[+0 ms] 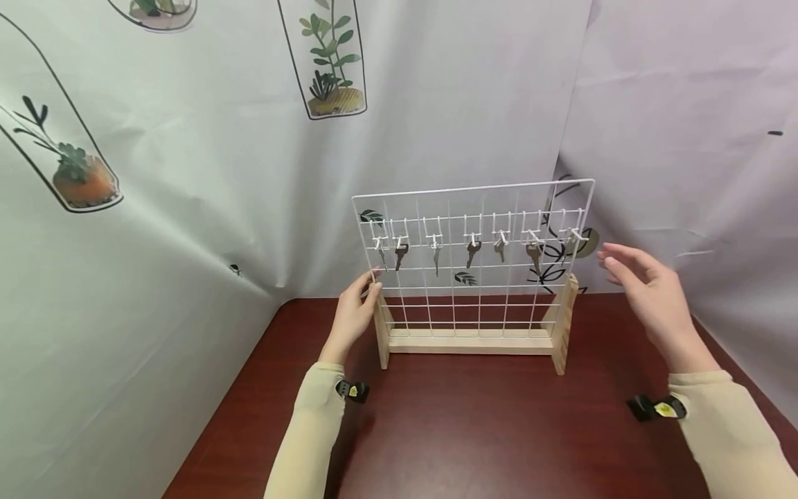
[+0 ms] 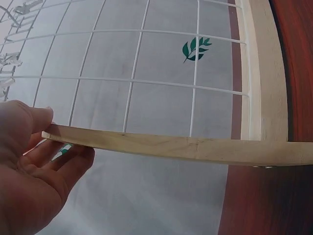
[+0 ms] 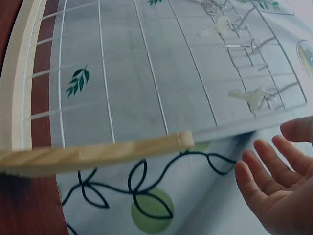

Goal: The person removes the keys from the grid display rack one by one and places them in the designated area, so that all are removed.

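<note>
A white wire grid rack (image 1: 470, 344) stands upright on a pale wooden base at the back of the table. Several keys (image 1: 474, 254) hang in a row from white hooks near its top. My left hand (image 1: 354, 312) grips the top of the left wooden post (image 2: 166, 148), thumb on one side and fingers on the other. To the right of the rack, my right hand (image 1: 657, 301) is raised with relaxed fingers and holds nothing. In the right wrist view, a gap separates its fingers from the right wooden post (image 3: 146, 147).
The rack stands on a dark red-brown table (image 1: 474, 423). Close behind and on both sides hangs a pale cloth (image 1: 187, 291) printed with plants. Dark straps with small devices (image 1: 657, 407) sit around both wrists.
</note>
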Motion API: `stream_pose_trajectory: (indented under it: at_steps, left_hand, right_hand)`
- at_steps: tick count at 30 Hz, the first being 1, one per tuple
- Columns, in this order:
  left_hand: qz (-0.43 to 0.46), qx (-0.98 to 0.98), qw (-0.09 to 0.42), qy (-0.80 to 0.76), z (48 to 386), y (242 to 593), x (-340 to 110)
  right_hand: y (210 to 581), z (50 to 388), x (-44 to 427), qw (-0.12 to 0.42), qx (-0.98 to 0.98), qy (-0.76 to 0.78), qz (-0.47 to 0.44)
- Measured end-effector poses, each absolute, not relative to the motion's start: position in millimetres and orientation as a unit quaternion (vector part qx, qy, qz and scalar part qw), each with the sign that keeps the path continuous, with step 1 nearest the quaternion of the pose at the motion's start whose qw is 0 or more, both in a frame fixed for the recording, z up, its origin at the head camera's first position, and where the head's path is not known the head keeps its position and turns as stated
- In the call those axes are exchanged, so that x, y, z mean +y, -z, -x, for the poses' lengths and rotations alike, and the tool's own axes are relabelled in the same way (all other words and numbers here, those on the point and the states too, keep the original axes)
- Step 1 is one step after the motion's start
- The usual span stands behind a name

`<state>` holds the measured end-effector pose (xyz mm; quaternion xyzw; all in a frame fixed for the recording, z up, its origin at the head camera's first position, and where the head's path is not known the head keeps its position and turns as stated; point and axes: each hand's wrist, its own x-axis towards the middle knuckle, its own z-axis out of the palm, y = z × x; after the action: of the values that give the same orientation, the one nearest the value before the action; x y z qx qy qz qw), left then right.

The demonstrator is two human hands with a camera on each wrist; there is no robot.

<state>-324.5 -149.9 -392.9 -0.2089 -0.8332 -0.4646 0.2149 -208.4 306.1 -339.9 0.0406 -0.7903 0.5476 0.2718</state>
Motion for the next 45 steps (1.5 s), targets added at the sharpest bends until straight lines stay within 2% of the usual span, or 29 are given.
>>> stream_pose_trajectory:
  at_steps: [7, 16, 29, 45]
  left_hand:
    - [0.200, -0.825, 0.223, 0.479, 327, 398, -149]
    - [0.199, -0.811, 0.237, 0.496, 324, 402, -147]
    - [0.198, -0.804, 0.238, 0.509, 324, 406, -147]
    - [0.180, -0.805, 0.231, 0.517, 323, 406, -145]
  right_hand:
    - [330, 225, 288, 0.259, -0.787, -0.558, -0.052]
    - [329, 227, 280, 0.258, -0.790, -0.556, -0.024]
    - [330, 234, 271, 0.275, -0.750, -0.597, -0.080]
    - [328, 237, 270, 0.205, -0.646, -0.721, -0.142]
